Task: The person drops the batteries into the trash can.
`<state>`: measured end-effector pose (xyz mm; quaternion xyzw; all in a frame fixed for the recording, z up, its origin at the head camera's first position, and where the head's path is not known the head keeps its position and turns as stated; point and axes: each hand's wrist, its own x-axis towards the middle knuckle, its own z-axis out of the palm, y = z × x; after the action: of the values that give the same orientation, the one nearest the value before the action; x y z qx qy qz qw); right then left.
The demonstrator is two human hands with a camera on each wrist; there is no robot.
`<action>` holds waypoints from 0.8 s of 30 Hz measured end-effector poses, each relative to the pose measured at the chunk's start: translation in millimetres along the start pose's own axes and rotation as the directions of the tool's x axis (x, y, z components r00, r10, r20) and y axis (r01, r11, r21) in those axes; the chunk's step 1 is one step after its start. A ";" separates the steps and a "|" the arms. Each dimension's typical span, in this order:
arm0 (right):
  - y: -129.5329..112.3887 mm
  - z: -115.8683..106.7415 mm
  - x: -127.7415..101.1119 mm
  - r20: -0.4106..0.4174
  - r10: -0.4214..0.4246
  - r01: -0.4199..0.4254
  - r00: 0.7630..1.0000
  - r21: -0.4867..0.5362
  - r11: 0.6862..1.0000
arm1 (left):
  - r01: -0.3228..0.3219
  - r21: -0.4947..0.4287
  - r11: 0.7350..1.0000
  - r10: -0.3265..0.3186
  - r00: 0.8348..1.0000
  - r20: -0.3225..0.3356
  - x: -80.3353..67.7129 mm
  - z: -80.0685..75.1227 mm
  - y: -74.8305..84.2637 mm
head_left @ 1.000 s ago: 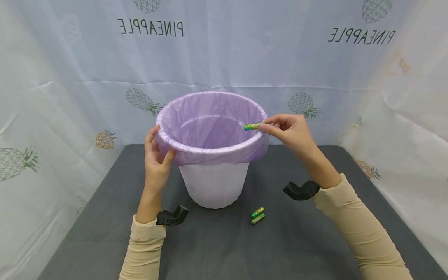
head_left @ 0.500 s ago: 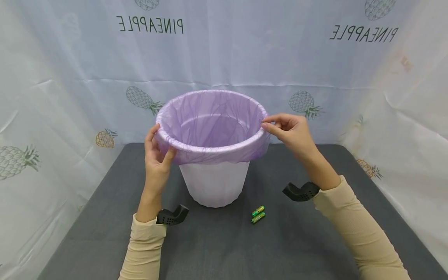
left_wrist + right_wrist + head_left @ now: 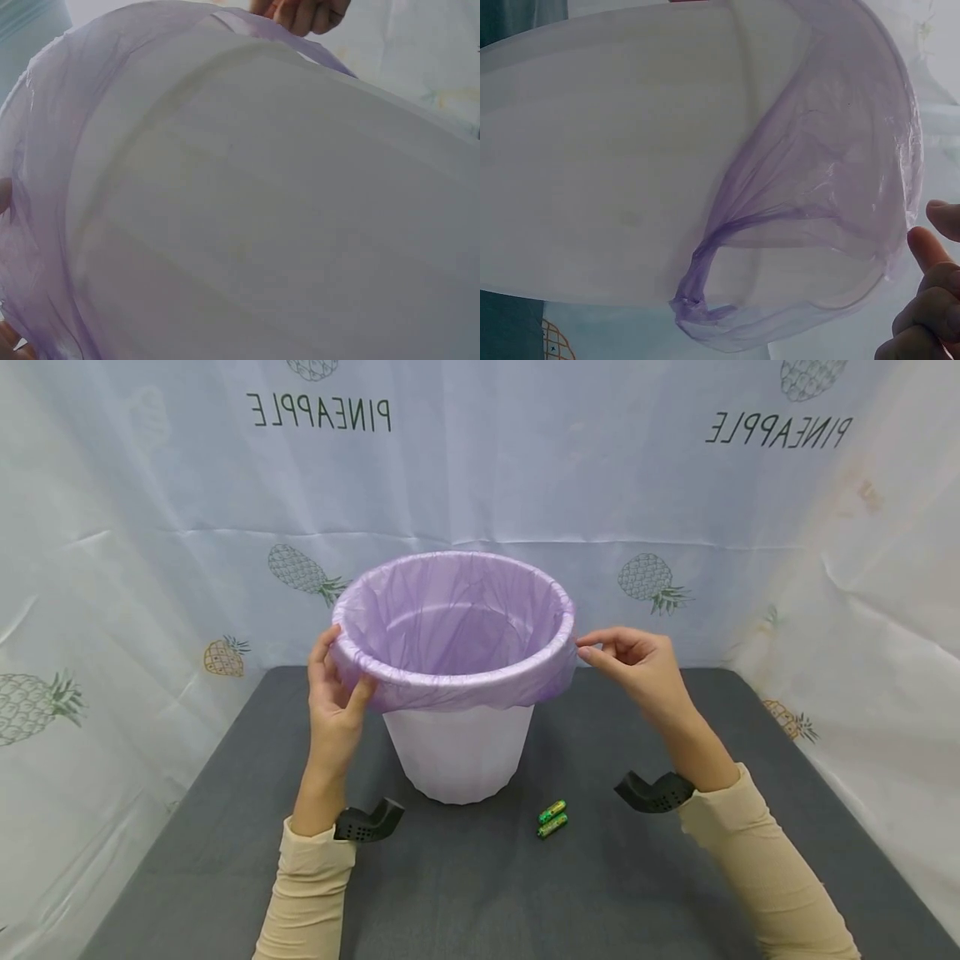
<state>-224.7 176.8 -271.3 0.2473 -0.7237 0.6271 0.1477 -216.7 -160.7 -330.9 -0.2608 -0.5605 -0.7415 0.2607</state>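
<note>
My hands at the white plastic bin [image 3: 457, 752]

My left hand [image 3: 335, 697] grips its purple bag rim [image 3: 450, 681]; my right hand [image 3: 637, 664] is loose and empty. Two green batteries [image 3: 552, 819] lie nearby. The curtain [image 3: 525, 485] says "PINEAPPLE" backwards.

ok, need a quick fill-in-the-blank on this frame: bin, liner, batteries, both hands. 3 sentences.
1. The white bin is lined with a ____ bag.
2. ____ green batteries lie on the dark table beside the bin.
3. The left hand grips the bin's ____, while the right hand holds nothing.

Missing words: purple; Two; rim
</note>
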 end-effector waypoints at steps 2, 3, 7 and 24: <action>3.1 -1.7 -3.4 -0.003 0.011 -0.011 1.000 -0.002 1.000 | 0.004 -0.003 1.000 -0.004 1.000 -0.005 0.2 0.5 0.4; 4.7 -2.5 -5.1 -0.003 0.015 -0.015 1.000 -0.001 1.000 | 0.006 -0.004 1.000 -0.006 1.000 -0.008 0.2 0.7 0.7; 11.0 -5.5 -12.4 -0.005 0.033 -0.033 0.999 -0.002 0.999 | 0.009 -0.003 1.000 -0.009 1.000 -0.014 -0.1 1.4 1.6; 55.1 -12.2 -44.5 0.107 0.054 -0.045 0.993 -0.091 0.995 | 0.000 -0.015 1.000 0.000 1.000 -0.004 0.0 0.8 -0.4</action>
<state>-218.7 201.5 -338.5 0.2563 -0.7635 0.5837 0.1031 -216.9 -159.9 -331.0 -0.2611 -0.5543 -0.7463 0.2600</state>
